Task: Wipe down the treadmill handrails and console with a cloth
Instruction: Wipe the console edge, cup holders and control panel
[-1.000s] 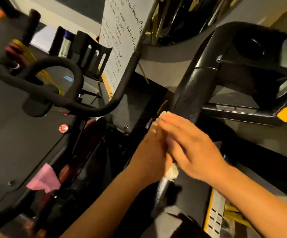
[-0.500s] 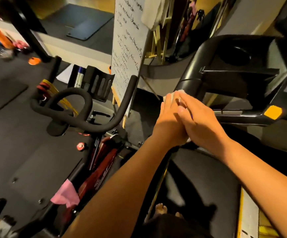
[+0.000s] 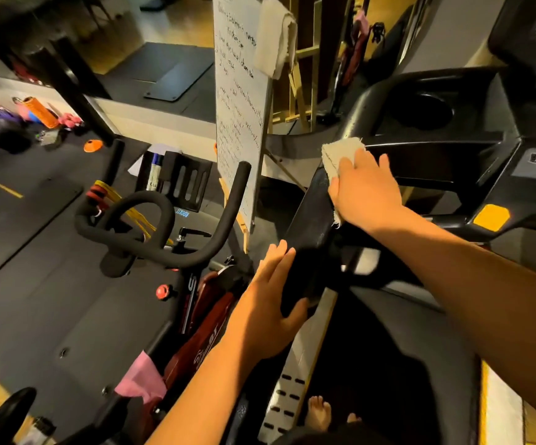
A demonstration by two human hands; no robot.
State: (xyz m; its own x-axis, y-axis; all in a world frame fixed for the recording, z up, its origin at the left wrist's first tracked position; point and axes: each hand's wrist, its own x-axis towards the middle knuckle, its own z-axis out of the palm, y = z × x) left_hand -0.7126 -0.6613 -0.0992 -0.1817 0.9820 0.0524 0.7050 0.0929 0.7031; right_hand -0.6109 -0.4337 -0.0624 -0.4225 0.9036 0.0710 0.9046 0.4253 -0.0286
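Observation:
The treadmill's black left handrail (image 3: 308,216) runs up from lower centre to the console (image 3: 472,155). My right hand (image 3: 364,191) lies flat on a beige cloth (image 3: 337,155) and presses it against the top of the rail where it joins the console. Part of the cloth sticks out above my fingers; the rest is hidden under the palm. My left hand (image 3: 269,303) rests lower down on the rail's outer side, fingers straight and together, thumb hooked around the rail's edge, with no cloth in it.
A spin bike with black handlebars (image 3: 151,226) stands close on the left. Behind it leans a whiteboard (image 3: 241,123) with a towel (image 3: 276,36) hung on it. A yellow button (image 3: 491,216) sits on the console's front. Bare feet (image 3: 319,412) show on the treadmill belt.
My two hands were pressed together on the cloth; they have separated. The right hand carried the cloth further up the rail, and the left dropped lower onto the rail.

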